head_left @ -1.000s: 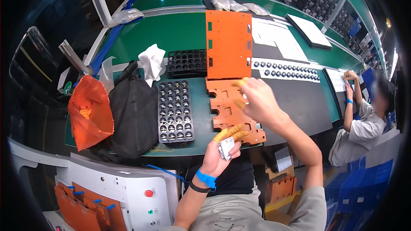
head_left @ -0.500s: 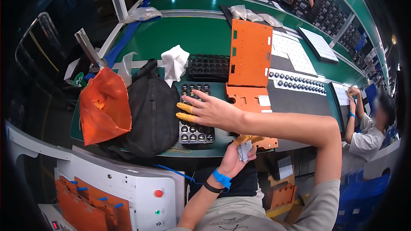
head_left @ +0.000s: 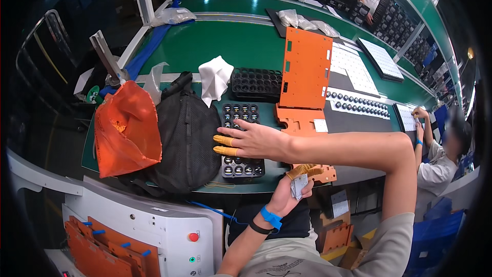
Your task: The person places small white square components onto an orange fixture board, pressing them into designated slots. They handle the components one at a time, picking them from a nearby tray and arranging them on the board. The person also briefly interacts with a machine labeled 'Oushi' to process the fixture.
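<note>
A: What has moved?

B: The right hand point(head_left: 259, 141), over the orange fixture point(head_left: 307, 69) a second ago, is now at the centre of the frame, above the black lens tray point(head_left: 246, 175).

A: Is it gripping anything?

B: I can't tell. The visible fingers stretch leftward, spread apart, two in yellow finger covers point(head_left: 225, 151); the thumb is hidden, and so is any contact with the lenses.

A: And the left hand point(head_left: 287, 193)?

B: Lower centre, curled round small white plates point(head_left: 299, 186), pinched between thumb and covered fingers.

A: Any plates elsewhere?

B: One similar white plate point(head_left: 320, 125) lies on the fixture's lower part, right of centre; the fixture's tall panel stands behind it.

A: What's left of the lens tray?

B: A black bag point(head_left: 187, 133), just beside it, then an orange bag point(head_left: 128, 143) farther left. A white cloth point(head_left: 215, 78) sits above, near another black tray point(head_left: 256, 96).
</note>
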The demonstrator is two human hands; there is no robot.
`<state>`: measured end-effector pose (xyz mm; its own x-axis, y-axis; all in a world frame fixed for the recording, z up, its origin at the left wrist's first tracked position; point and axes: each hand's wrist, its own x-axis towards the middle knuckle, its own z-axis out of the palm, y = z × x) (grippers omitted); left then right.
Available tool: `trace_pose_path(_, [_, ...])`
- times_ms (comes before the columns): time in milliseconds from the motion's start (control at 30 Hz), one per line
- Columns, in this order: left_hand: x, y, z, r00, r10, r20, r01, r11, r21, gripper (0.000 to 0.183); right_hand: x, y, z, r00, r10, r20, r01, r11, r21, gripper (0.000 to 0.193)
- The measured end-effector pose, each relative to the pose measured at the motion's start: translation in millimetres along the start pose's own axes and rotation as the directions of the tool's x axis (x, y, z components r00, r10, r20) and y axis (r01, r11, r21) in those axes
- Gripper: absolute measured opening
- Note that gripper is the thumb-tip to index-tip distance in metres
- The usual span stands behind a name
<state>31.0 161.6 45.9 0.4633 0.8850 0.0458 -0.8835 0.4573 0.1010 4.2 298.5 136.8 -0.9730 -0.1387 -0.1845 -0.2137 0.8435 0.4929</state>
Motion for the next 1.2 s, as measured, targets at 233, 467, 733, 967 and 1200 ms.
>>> trace_pose_path(233, [-0.9, 5.5, 8.0, 1.000, -0.018, 0.012, 0.018, 1.000, 0.010, 0.040, 5.8, -0.6, -6.0, 0.997, 0.031, 0.064, -0.029, 0.999, -0.032, 0.081])
trace_pose_path(467, [-0.2, 0.1, 2.0, 1.000, -0.021, -0.014, 0.021, 1.000, -0.015, 0.043, -7.3, 19.0, -31.8, 0.999, 0.026, 0.022, -0.025, 0.999, -0.040, 0.069])
trace_pose_path(733, [1.0, -1.5, -5.3, 1.000, -0.029, 0.006, 0.029, 1.000, -0.011, 0.049, -32.2, 108.5, -61.5, 0.874, 0.477, -0.089, -0.386, 0.796, 0.467, 0.102])
trace_pose_path(967, [-0.2, 3.1, 7.2, 0.998, -0.038, -0.050, 0.040, 0.998, 0.040, 0.052, -28.3, 159.5, -14.0, 0.752, 0.659, 0.004, -0.591, 0.671, 0.449, 0.087])
trace_pose_path(1200, [-0.6, 0.2, 5.3, 0.998, -0.044, -0.043, 0.045, 0.999, 0.022, 0.052, -21.8, 174.2, 28.5, 0.618, 0.667, 0.418, -0.785, 0.492, 0.375, 0.108])
